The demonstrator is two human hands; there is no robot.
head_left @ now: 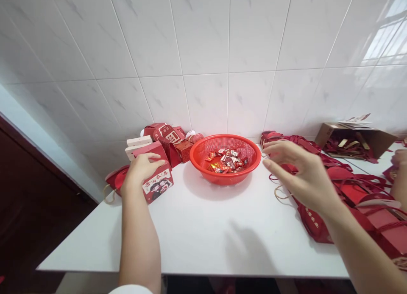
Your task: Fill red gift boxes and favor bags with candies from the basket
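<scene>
My left hand is over the top of a red gift box with a cartoon couple printed on its front, thumb and fingers closed about its upper edge. The box stands on the left of the white table. My right hand is in the air, thumb and fingers apart with nothing visible between them, beside a pile of red gift bags and boxes. Between my hands sits a red plastic colander with wrapped candies in it.
More red gift boxes are heaped against the tiled wall at the back left. A cardboard box lies at the back right with red ribbons in it. At the right edge, another person's hand shows. The white table's front edge is near me.
</scene>
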